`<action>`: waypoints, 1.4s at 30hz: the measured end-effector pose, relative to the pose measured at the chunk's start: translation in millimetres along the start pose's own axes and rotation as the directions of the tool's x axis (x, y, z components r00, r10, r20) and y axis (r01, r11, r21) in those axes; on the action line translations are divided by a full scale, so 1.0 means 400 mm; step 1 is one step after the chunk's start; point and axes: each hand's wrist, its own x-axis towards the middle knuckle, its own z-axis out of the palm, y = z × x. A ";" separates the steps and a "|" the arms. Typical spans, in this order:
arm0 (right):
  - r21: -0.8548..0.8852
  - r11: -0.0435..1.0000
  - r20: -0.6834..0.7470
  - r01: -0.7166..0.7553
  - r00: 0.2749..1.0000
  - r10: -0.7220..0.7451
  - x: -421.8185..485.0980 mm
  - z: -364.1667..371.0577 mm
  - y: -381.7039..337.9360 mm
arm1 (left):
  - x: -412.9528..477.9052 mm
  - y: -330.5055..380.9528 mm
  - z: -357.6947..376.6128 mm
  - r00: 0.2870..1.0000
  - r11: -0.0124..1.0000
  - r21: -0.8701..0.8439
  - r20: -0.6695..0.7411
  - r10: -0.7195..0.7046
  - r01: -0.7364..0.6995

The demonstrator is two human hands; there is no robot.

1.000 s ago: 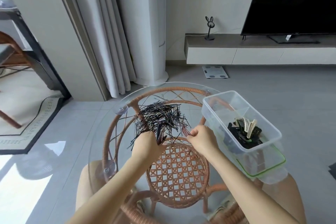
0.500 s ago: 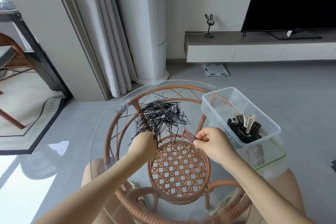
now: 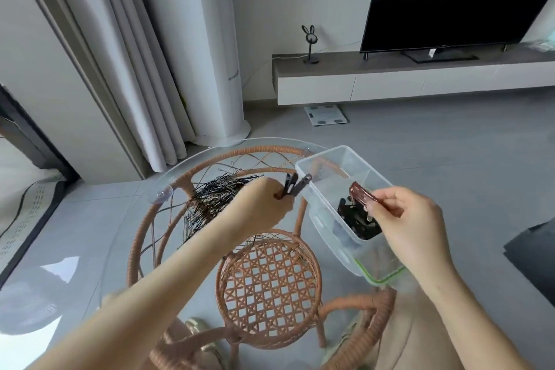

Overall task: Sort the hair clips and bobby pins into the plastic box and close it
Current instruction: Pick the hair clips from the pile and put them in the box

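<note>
A clear plastic box (image 3: 336, 159) stands on the right of the round glass table (image 3: 126, 219), with dark hair clips (image 3: 357, 221) lying in its near compartment. My right hand (image 3: 405, 219) holds a brown hair clip (image 3: 362, 194) over that compartment. My left hand (image 3: 264, 204) grips dark hair clips (image 3: 295, 185) just left of the box's near-left wall. A heap of black bobby pins (image 3: 210, 201) lies on the glass behind my left wrist, partly hidden by it. The box's green-rimmed lid (image 3: 381, 275) sits under the box.
The glass top rests on a rattan frame (image 3: 267, 285) seen through it. Beyond the table stand a white column unit (image 3: 210, 54), curtains (image 3: 129, 69), a low TV bench (image 3: 420, 78) and a floor scale (image 3: 326, 116).
Both hands lifted off the pin heap and moved right. The right hand carried the brown clip over the box; the left brought dark clips up to the box's edge. The view shifted right.
</note>
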 end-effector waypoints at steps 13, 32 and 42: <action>-0.293 0.950 -0.091 0.112 0.985 -0.144 0.046 -0.013 0.031 | 0.129 0.061 0.062 0.984 0.991 0.128 -0.166 0.060 -0.038; -0.072 0.949 0.252 0.307 0.926 -0.280 -0.051 0.150 -0.041 | 0.020 -0.210 0.048 0.954 0.943 0.195 -0.186 -0.234 0.270; 0.347 0.938 0.056 0.007 0.998 -0.028 0.010 0.111 -0.070 | 0.013 0.018 0.062 0.943 0.955 -0.108 -0.219 0.250 -0.278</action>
